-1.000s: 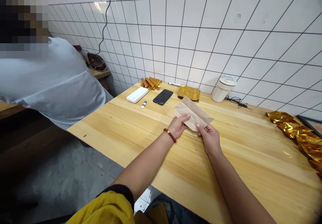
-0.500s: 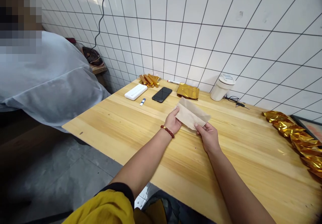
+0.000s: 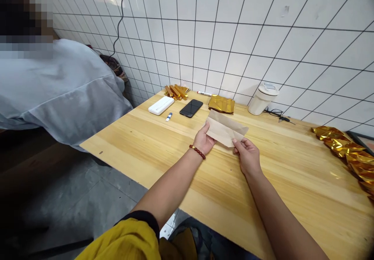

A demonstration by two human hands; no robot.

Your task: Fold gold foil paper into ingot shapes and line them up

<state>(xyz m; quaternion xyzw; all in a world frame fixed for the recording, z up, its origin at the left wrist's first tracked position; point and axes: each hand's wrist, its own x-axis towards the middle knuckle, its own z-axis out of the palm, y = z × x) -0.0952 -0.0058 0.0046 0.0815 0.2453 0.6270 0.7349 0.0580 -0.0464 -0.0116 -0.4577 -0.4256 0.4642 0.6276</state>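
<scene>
A partly folded sheet of tan paper (image 3: 224, 130) is held between my two hands, above the wooden table. My left hand (image 3: 204, 139), with a dark red bead bracelet on its wrist, grips the sheet's left end, thumb on top and fingers beneath. At the near right corner, my right hand (image 3: 248, 155) pinches the paper between thumb and fingers. The far flap of the sheet stands raised along a crease. Just beyond it lies a stack of gold foil sheets (image 3: 221, 104), and a black phone (image 3: 191, 108) is to the left of that.
On the wooden table (image 3: 140, 151) are a white power bank (image 3: 161, 106), a small blue-white tube (image 3: 168, 116), gold strips (image 3: 176, 92), a marker (image 3: 204, 93), a lidded cup (image 3: 263, 99), glasses (image 3: 274, 112), a key (image 3: 286, 120) and folded gold foil (image 3: 344, 147). A person in grey (image 3: 64, 85) sits left.
My right hand has shifted slightly along the paper's near edge toward the right corner. The paper looks a little more opened out. The whole view has shifted slightly.
</scene>
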